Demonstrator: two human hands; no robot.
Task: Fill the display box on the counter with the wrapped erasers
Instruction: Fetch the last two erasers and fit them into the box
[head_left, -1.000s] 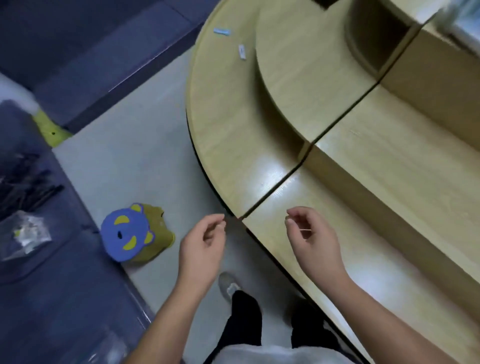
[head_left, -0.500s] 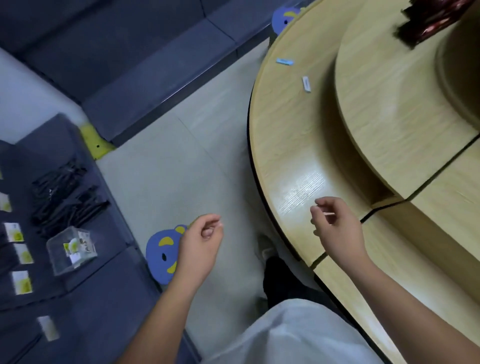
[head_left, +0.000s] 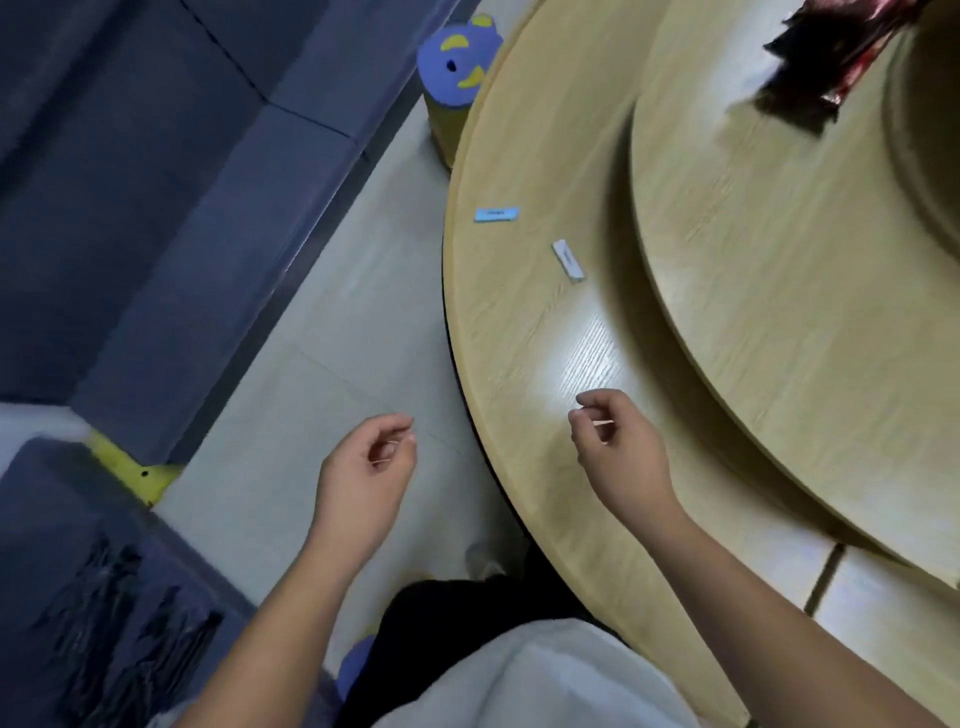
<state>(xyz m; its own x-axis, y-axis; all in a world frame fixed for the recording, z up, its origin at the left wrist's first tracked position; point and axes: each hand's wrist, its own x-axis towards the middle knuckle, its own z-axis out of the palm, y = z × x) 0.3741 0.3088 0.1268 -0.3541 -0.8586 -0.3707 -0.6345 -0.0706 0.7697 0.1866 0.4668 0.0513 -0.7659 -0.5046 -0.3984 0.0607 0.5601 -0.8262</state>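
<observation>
Left hand (head_left: 366, 462) and right hand (head_left: 618, 447), apart, loosely curled and empty, have drawn nearer the flat blue wrapped eraser (head_left: 496, 214) and white wrapped eraser (head_left: 568, 260) on the pale wooden tabletop (head_left: 509, 353), so picking up looks next.

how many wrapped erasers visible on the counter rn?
2. The blue eraser lies near the counter outer edge; the white eraser lies apart from it, closer to the raised tier. More may be out of frame.

curved wooden counter (head_left: 597, 551), two tiers. lower tier (head_left: 519, 338): blue wrapped eraser (head_left: 496, 214) near the edge; white wrapped eraser (head_left: 568, 260) by the upper step, apart. upper tier (head_left: 779, 270): dark red packets (head_left: 831, 62). left hand (head_left: 363, 467) over floor (head_left: 311, 374), right hand (head_left: 618, 447) over counter, both loosely curled.
</observation>
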